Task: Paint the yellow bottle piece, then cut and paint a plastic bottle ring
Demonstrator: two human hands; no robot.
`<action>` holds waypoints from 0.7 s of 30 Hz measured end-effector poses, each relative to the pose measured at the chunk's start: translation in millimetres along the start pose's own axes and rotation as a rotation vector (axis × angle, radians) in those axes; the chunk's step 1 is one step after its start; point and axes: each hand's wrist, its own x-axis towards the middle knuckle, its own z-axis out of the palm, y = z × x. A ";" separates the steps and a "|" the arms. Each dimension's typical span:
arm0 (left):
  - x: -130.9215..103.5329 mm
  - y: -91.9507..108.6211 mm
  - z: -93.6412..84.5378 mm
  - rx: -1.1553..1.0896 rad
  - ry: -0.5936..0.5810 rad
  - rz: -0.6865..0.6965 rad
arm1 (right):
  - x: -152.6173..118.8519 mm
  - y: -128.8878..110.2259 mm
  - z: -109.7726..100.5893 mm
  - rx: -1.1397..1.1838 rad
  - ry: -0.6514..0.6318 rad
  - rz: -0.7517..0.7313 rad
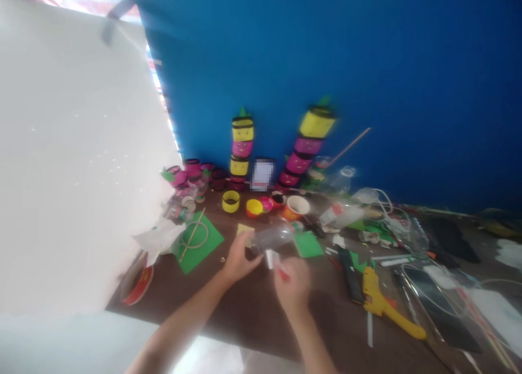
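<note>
A clear plastic bottle (pixel 271 239) lies sideways above the brown table, blurred by motion. My left hand (pixel 237 257) is closed around its left end, with the thumb reaching to the right. Just below and to the right, my right hand (pixel 294 284) is closed on a small white and red object (pixel 271 260), too smeared to name. That object's white part is close to the bottle; whether they touch I cannot tell. Beside the bottle lie a green paper sheet (pixel 308 244) on the right and a small pale yellow piece (pixel 245 230) at the left hand.
A yellow glue gun (pixel 377 300) and a black strip-like thing (pixel 350 276) lie at right. Several cups, including a yellow ring (pixel 230 201), stand behind. Two stacked pink-and-yellow figures (pixel 240 164) rise against the blue wall. Green paper (pixel 212 237) and a red tub (pixel 141 284) are at left.
</note>
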 end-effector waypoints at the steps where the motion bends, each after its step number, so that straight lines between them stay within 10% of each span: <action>1: 1.8 0.8 -1.6 0.005 -0.020 -0.026 | 1.1 6.0 -3.4 0.038 -0.001 0.022; 13: 2.4 -9.2 -1.6 0.000 -0.154 -0.027 | 9.1 52.9 10.6 0.159 -0.049 0.375; 21: -2.7 -5.3 4.6 -0.048 -0.240 0.038 | -8.2 51.4 -18.0 0.313 -0.008 0.458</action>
